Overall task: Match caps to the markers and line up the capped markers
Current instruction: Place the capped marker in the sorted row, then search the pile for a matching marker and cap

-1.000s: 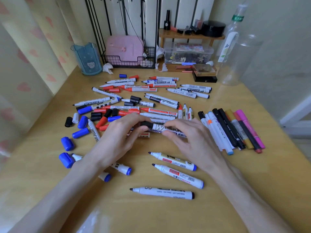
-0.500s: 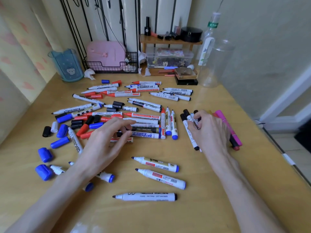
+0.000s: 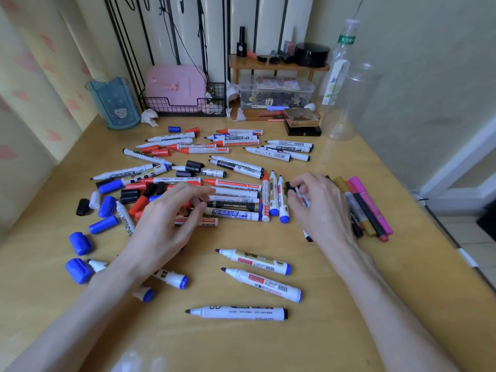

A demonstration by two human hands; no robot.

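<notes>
Many whiteboard markers (image 3: 230, 183) lie scattered on the wooden table (image 3: 241, 345), some capped and some bare. My right hand (image 3: 319, 210) pinches a white marker with a black cap (image 3: 300, 194) at the left end of a row of capped markers (image 3: 370, 208), which my hand partly hides. Three capped markers (image 3: 273, 197) lie side by side just left of it. My left hand (image 3: 171, 221) hovers over the pile with loosely bent fingers and holds nothing. Loose blue caps (image 3: 80, 242) and a black cap (image 3: 82, 207) lie at the left. Three uncapped markers (image 3: 252, 261) lie in front.
At the back stand a teal cup (image 3: 115, 103), a wire basket with a pink case (image 3: 185, 103), a small wooden shelf (image 3: 276, 65), a clear storage box (image 3: 276, 92) and clear plastic bottles (image 3: 346, 98). The table's right edge (image 3: 442, 237) drops to the floor.
My right hand carried the black-capped marker from the middle of the pile to the row on the right. My left hand let go of it and stayed over the pile.
</notes>
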